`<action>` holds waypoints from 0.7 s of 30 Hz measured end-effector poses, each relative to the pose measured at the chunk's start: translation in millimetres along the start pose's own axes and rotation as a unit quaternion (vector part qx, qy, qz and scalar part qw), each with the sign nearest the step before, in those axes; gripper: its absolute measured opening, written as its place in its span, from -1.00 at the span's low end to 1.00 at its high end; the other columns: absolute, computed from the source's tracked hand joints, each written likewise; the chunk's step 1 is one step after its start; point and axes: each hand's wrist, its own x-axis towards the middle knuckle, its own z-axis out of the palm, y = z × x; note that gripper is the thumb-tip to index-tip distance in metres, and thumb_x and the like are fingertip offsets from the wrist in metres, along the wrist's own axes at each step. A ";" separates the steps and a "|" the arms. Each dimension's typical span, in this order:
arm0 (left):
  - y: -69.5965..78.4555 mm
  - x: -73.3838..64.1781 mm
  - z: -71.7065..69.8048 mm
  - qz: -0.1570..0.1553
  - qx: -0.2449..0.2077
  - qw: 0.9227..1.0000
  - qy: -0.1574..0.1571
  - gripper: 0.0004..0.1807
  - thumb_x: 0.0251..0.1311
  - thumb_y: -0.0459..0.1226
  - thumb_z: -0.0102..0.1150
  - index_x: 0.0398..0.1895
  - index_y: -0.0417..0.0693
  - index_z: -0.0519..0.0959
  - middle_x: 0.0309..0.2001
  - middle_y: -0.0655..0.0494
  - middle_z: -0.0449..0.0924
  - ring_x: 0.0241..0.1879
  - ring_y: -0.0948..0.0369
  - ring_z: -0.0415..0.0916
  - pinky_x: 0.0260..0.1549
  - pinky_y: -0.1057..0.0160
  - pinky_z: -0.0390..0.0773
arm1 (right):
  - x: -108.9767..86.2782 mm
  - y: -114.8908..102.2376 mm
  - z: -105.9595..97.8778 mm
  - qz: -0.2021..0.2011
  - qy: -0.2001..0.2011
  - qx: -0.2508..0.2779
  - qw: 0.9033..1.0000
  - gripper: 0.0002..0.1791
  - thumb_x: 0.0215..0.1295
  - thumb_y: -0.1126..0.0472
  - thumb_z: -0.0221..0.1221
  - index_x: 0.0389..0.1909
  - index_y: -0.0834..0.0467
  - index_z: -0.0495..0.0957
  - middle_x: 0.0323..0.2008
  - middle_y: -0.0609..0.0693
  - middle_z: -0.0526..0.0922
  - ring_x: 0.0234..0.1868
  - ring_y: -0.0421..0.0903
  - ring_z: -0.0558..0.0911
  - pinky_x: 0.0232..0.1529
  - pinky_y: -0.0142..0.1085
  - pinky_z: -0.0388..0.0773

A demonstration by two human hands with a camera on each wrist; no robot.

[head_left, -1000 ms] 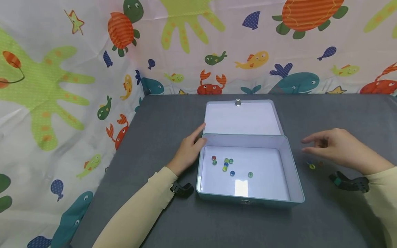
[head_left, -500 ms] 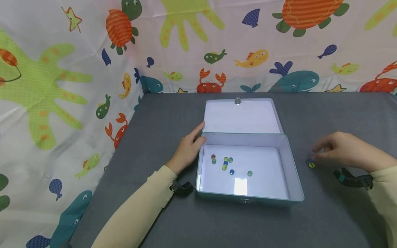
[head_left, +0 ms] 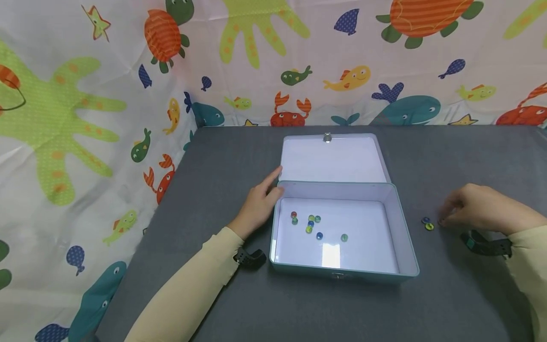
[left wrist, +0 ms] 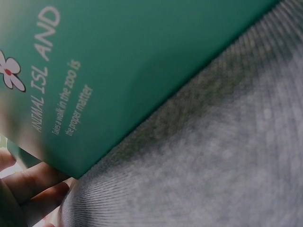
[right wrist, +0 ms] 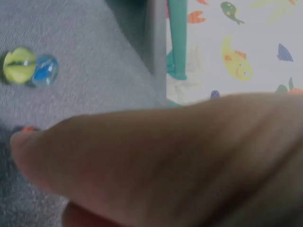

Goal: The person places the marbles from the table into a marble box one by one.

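A tin box (head_left: pixel 342 276) with a white inside stands with its lid (head_left: pixel 335 159) laid back. Several glass marbles (head_left: pixel 319 235) lie on its floor. My left hand (head_left: pixel 254 209) rests at its back left corner, thumb at the rim and index finger stretched along the lid's edge; its fingers (left wrist: pixel 38 182) show beside the green outer wall (left wrist: pixel 128 71). My right hand (head_left: pixel 480 206) is low over the cloth right of the box, pinching a marble with red in it (right wrist: pixel 29 128), mostly hidden behind the thumb. A yellow marble (head_left: pixel 429 227) and a blue marble (head_left: pixel 425 220) lie just left of those fingertips.
Dark grey cloth (head_left: pixel 231 156) covers the table. A printed sea-animal curtain (head_left: pixel 256 47) rises at the back and along the left side. Each wrist wears a black strap, the left strap (head_left: pixel 249 259) close to the box's side.
My right hand has moved right and down from above the loose marbles, its fingers closing on the reddish one. The left hand and the box stay in place.
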 end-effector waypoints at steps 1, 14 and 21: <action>0.1 0.1 -0.1 -0.001 0.000 1.000 0.000 -0.31 0.47 0.03 -0.08 0.66 0.35 0.21 0.53 0.04 0.38 0.18 0.06 0.53 0.20 -0.06 0.50 | 0.0 0.5 0.3 0.000 -0.001 0.001 1.000 -0.83 0.12 0.23 0.49 -0.31 0.23 0.80 -0.46 -0.09 0.60 -0.40 -0.09 0.49 -0.46 -0.26 0.43; 1.5 -0.4 -1.2 0.006 0.001 1.000 -0.001 -0.32 0.49 0.03 -0.09 0.67 0.33 0.21 0.54 0.03 0.37 0.34 0.08 0.49 0.37 -0.11 0.43 | 4.4 3.3 3.3 0.001 -0.016 0.016 1.000 -0.87 0.12 0.25 0.48 -0.34 0.22 0.79 -0.44 -0.08 0.67 -0.39 -0.10 0.52 -0.44 -0.26 0.47; -0.2 -0.9 -0.8 0.006 0.000 1.000 -0.002 -0.32 0.50 0.02 -0.09 0.67 0.33 0.21 0.55 0.06 0.34 0.37 0.09 0.46 0.38 -0.10 0.43 | 4.1 0.3 2.4 0.004 -0.015 0.021 1.000 -0.86 0.15 0.26 0.48 -0.30 0.25 0.80 -0.40 -0.02 0.70 -0.38 -0.07 0.54 -0.45 -0.24 0.49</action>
